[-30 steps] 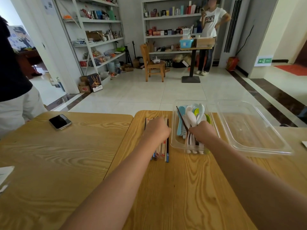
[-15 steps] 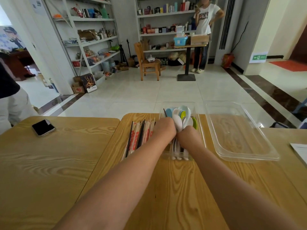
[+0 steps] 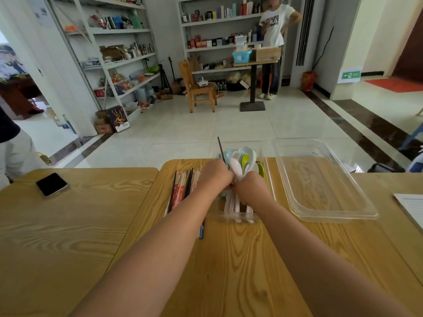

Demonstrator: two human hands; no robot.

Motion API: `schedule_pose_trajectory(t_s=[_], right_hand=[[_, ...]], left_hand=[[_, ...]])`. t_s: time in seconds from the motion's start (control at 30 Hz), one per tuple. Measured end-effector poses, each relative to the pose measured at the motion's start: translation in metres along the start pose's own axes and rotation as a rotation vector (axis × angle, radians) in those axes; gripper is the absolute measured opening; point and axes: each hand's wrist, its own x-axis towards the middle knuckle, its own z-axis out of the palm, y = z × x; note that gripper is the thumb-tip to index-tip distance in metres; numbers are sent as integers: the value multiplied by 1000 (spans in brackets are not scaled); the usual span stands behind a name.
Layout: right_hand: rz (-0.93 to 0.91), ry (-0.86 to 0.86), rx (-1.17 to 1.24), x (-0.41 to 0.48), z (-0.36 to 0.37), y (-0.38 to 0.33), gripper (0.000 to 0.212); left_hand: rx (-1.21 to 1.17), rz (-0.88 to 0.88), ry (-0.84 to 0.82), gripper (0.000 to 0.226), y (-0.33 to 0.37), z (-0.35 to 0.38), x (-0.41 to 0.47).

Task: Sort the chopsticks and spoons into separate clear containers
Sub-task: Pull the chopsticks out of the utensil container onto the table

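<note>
A narrow clear container [image 3: 268, 172] holds white, blue and green spoons [image 3: 238, 164]. One dark chopstick [image 3: 220, 148] sticks up from its far left corner. My left hand [image 3: 216, 177] is at that corner, fingers closed around the chopstick's lower part. Pressed against it, my right hand [image 3: 250, 186] sits inside the container, closed on the bundle of spoon handles. A pile of chopsticks [image 3: 183, 188], some dark and some in paper sleeves, lies on the table left of the container. A wide clear container [image 3: 320, 186] stands empty on the right.
A phone [image 3: 52, 185] lies on the left table, and a white sheet [image 3: 412, 210] is at the right edge. A blue-tipped stick [image 3: 201, 232] shows under my left forearm. One person [image 3: 13, 154] stands at the left table; another [image 3: 274, 26] stands by the far shelves.
My left hand left the chopstick pile and moved right to the spoon container, meeting my right hand. The dark chopstick now rises beside the left hand.
</note>
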Motion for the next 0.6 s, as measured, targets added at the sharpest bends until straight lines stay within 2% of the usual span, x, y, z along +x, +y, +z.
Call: schedule_pose_trajectory(t_s=[0.13, 0.33, 0.47, 0.6], right_hand=[[-29, 23, -13, -1, -6, -2, 10], [-61, 54, -92, -17, -11, -1, 26], [-34, 127, -20, -29, -16, -9, 42], [-173, 172, -44, -42, -12, -30, 28]], left_hand=[[-105, 21, 110, 18, -15, -12, -5], [-267, 84, 236, 34, -36, -25, -17], [-286, 149, 323, 22, -42, -38, -28], [-326, 174, 349, 20, -51, -50, -35]])
